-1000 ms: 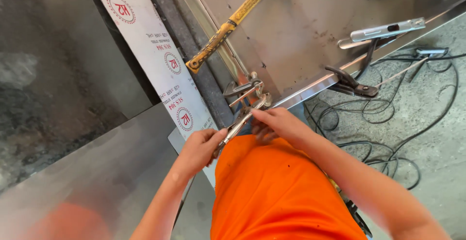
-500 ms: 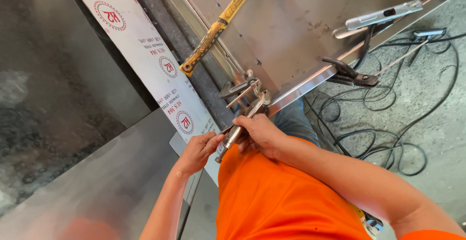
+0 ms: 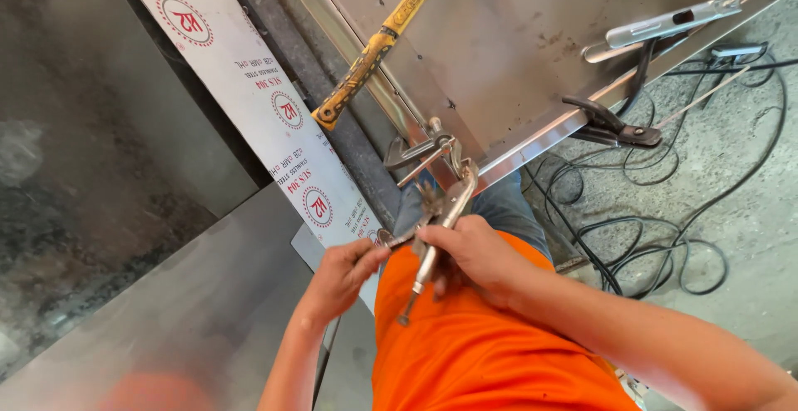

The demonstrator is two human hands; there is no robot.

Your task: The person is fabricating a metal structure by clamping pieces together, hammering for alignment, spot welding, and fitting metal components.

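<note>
The right hand [image 3: 474,253] is closed around the handles of a pair of locking pliers [image 3: 440,220], held in front of the orange shirt [image 3: 482,353]. Its nose points up toward the edge of the steel sheet [image 3: 515,54]. The left hand [image 3: 341,270] pinches, with narrow fingers, a thin metal part at the side of the pliers; I cannot tell exactly which part.

The risk I see: the handles can snap shut suddenly and catch the left fingertips, because they sit so near the mechanism. The sheet's edge looks thin and sharp, close to the wrists.

The sheet is dull grey with stains, flat and hard. 2 other clamps [image 3: 615,128] grip its border. A hammer [image 3: 374,45] with a worn yellow handle lies on it, and black cables [image 3: 657,253] curl on the rough concrete floor [image 3: 740,211].
</note>
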